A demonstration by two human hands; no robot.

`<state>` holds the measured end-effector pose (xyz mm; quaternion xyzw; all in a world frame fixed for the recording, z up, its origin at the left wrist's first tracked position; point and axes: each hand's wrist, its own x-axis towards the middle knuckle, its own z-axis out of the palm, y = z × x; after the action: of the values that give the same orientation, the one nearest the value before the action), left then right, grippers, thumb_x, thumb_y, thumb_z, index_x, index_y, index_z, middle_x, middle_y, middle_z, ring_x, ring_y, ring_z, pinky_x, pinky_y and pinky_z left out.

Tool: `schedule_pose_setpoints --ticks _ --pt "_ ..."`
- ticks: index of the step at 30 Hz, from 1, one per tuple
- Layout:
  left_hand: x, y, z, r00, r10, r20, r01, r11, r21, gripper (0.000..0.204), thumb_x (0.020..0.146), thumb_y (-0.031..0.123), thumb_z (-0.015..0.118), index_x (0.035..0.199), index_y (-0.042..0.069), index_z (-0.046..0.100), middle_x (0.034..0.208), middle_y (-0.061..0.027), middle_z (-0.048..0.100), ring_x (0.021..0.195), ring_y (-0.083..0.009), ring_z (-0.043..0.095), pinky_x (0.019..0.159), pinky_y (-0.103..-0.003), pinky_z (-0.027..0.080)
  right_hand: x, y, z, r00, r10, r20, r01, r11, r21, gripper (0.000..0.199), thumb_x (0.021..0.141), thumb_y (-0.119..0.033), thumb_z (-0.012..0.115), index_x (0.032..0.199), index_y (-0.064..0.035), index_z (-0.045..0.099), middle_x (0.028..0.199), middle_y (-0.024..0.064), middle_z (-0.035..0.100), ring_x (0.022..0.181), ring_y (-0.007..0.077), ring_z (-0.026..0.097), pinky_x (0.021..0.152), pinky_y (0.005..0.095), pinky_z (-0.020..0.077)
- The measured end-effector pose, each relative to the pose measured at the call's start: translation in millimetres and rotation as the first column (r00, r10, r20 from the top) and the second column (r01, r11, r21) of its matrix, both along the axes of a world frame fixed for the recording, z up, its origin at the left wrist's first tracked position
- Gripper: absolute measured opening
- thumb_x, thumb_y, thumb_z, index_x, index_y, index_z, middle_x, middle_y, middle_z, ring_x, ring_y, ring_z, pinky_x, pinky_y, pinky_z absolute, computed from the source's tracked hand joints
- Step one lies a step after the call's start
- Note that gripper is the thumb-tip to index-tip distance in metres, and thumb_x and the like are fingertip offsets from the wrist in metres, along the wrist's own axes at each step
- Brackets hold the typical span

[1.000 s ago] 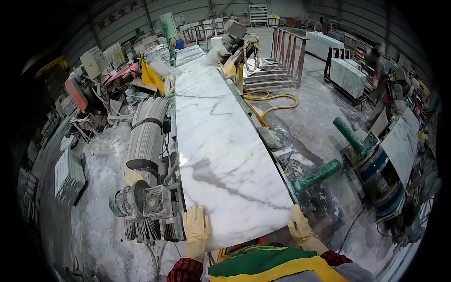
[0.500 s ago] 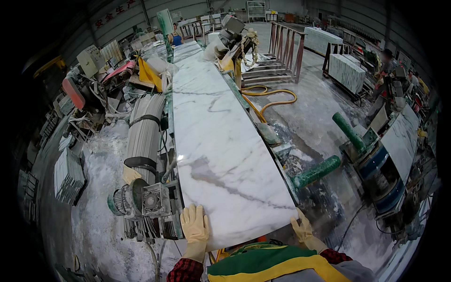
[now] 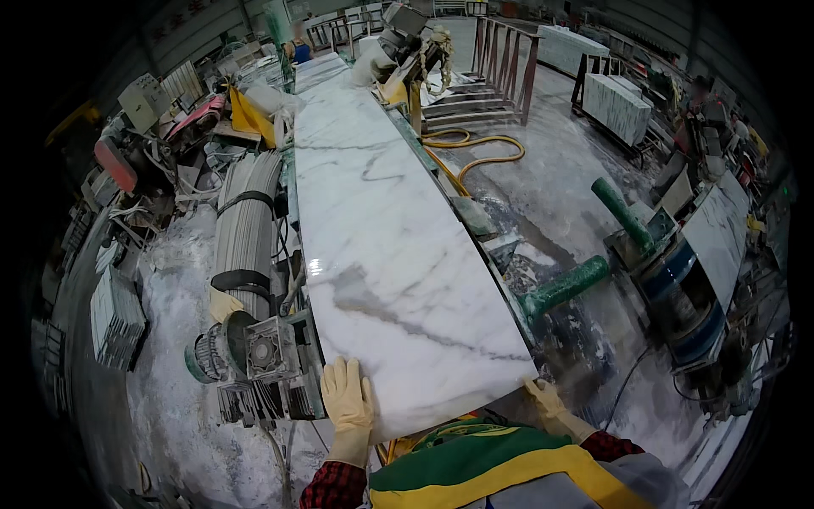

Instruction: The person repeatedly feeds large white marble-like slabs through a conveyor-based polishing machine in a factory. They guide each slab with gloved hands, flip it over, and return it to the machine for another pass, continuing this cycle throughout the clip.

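Note:
A long white marble slab with grey veins lies lengthwise before me, its near end at my body. My left hand, in a cream rubber glove, rests flat at the slab's near left edge, fingers stretched out. At the near right corner my right hand, gloved alike, holds the edge with bent fingers; part of them is hard to make out. A green and yellow apron covers my front just below the slab.
Left of the slab stands a motor with a gearbox below a ribbed grey bundle. Green rollers jut out at right. A yellow hose loops on the floor near a metal rack. A person stands far ahead.
The whole view has shifted slightly, so the surroundings sit higher and further left. Both hands stay at the slab's near edges; the right one sits slightly lower against its corner.

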<state>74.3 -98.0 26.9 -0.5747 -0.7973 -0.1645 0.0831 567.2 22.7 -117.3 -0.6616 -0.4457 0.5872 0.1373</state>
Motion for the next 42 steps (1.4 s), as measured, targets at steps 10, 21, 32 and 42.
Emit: schedule_pose_setpoints --ticks 10,21,32,42 --pt "4 -5 -3 1.000 0.019 -0.002 -0.019 0.999 -0.034 0.057 0.103 0.027 0.069 0.156 0.008 0.059 0.163 -0.0254 0.056 0.149 -0.0544 0.048 0.129 -0.063 0.035 -27 -33 -40 0.896 0.443 0.029 -0.434 0.858 0.274 0.056 0.107 -0.060 0.070 0.118 -0.0051 0.076 0.089 0.0216 0.068 0.086 0.0364 0.067 0.079 0.0479 0.0530" --pt "0 -2 0 0.999 -0.034 0.031 0.036 0.999 -0.037 0.059 0.103 0.026 0.070 0.157 0.006 0.055 0.161 -0.0290 0.052 0.148 -0.0578 0.045 0.128 -0.064 0.034 -39 -39 -12 0.826 0.518 0.221 -0.561 0.723 0.403 0.048 0.109 -0.049 0.070 0.135 -0.0086 0.072 0.098 0.0279 0.074 0.092 0.0433 0.070 0.087 0.0505 0.0563" --pt "-76 90 -1 0.989 -0.004 -0.144 0.000 1.000 -0.030 0.060 0.107 0.024 0.066 0.162 0.004 0.051 0.169 -0.0295 0.046 0.150 -0.0583 0.043 0.129 -0.062 0.035 -54 -45 18 0.887 0.437 0.148 -0.461 0.859 0.222 0.048 0.107 -0.046 0.070 0.136 -0.0076 0.069 0.116 0.0267 0.075 0.103 0.0477 0.072 0.090 0.0512 0.0584" --pt "-175 195 14 0.968 -0.102 -0.228 0.109 0.994 0.017 0.050 0.109 0.023 0.065 0.155 0.003 0.060 0.163 -0.0284 0.056 0.146 -0.0499 0.054 0.123 -0.059 0.041 -94 -43 106 0.998 0.068 -0.008 -0.069 0.991 -0.117 0.070 0.105 -0.064 0.070 0.137 -0.0022 0.079 0.140 0.0235 0.075 0.122 0.0351 0.073 0.093 0.0490 0.0639"
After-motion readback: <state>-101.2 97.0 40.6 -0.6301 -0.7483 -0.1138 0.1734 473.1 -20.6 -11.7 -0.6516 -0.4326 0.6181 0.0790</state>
